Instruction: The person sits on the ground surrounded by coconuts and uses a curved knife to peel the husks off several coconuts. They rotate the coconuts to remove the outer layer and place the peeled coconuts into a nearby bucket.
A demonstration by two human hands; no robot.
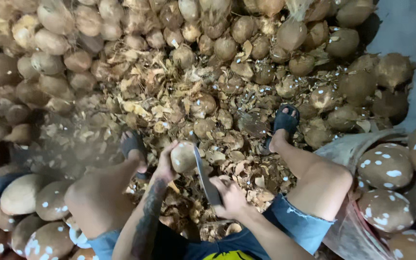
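- Left hand [165, 166]: closed around a rounded, partly trimmed coconut [183, 157], which is held up between the knees, above the floor litter.
- Right hand [230, 196]: wrapped shut on the handle of a long dark blade [204, 174]; the blade is set upright against the right side of the coconut, touching it or just beside it.
- Step in hand, as judged: the brown skin of the held coconut is being pared off with the blade; pale patches are already shown on its surface.
- Next move, as judged: a short, controlled stroke away from the holding fingers is called for, with the nut turned so that an untrimmed patch is brought to the edge.
- Feet: dark sandals are worn; one foot [133, 144] is placed just left of the coconut, the other [283, 123] further to the right.
- Floor [169, 103]: covered by a thick layer of husk chips and shavings.
- Heap of unworked brown coconuts [121, 24]: stacked across the far side.
- Pared, white-flecked coconuts [386, 166]: gathered at the right in a sack or basin, and more at the lower left.
- Room: a strip of grey wall or floor [410, 29] is seen at the upper right; the lighting is dim.
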